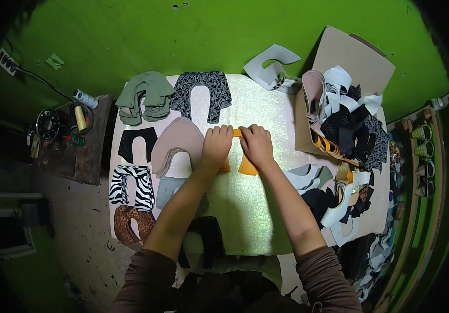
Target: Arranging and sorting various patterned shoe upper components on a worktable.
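Observation:
Both arms reach forward over the table to an orange-yellow U-shaped piece [248, 166] of sheet material. My left hand [217, 143] is closed at its left side, knuckles up. On the other side my right hand [256, 145] grips it the same way. The curved top shows between the hands, and its two ends show below them; the rest is covered by the fingers. Just left of my left hand lies a stack of beige-pink U-shaped pieces [178, 131]. Under my left forearm is a grey piece [168, 189], partly hidden.
Green [145, 94], black-and-grey patterned [184, 83], zebra-striped [148, 183] and leopard-print pieces [125, 224] line the table's left. At right stands a cardboard box [303, 128] of scraps, with more scraps [339, 201] before it. Thread spools [85, 99] sit on a side table; sandals [423, 149] hang on a rack.

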`<state>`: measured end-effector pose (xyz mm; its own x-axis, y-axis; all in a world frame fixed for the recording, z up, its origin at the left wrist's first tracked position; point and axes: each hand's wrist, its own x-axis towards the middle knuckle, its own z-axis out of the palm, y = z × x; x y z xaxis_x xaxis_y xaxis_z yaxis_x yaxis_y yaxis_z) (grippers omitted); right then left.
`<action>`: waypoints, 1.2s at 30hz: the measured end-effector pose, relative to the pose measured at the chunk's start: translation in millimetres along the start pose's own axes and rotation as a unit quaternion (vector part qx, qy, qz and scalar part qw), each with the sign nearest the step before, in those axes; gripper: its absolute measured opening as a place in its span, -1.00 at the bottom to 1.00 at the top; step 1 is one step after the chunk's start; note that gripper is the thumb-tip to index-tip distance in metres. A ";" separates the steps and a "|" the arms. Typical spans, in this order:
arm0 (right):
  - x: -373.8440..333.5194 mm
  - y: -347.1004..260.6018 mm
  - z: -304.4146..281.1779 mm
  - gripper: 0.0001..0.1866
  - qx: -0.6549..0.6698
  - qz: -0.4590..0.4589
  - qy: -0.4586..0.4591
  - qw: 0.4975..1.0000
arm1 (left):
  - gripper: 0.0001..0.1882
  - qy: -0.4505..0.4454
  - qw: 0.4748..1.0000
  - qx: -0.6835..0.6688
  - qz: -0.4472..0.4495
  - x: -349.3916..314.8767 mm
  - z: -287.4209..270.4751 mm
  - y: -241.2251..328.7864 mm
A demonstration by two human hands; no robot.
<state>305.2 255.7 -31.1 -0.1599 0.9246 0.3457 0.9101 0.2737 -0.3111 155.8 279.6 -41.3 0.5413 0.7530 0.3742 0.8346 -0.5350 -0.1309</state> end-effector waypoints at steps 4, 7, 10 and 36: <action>19.8 5.6 8.1 -0.73 0.007 -0.014 0.013 1.000 | -0.69 0.034 0.999 -0.010 -0.008 12.2 10.8 -12.7; 29.7 7.3 11.3 -0.72 0.005 -0.020 0.014 1.000 | -0.65 0.026 0.999 -0.020 -0.013 17.9 11.7 -18.4; 33.7 10.1 14.3 -0.71 0.006 -0.016 0.016 1.000 | -0.51 0.048 0.998 -0.045 -0.008 24.9 3.3 -19.8; -42.8 -54.0 -17.4 -0.63 0.061 0.027 0.011 0.998 | -0.64 0.032 0.968 -0.228 -0.097 -44.4 -66.6 2.8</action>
<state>269.5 196.7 -13.6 -0.1013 0.9331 0.3449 0.8640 0.2544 -0.4344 127.2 219.2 2.8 0.3600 0.8382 0.4098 0.7803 -0.5112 0.3603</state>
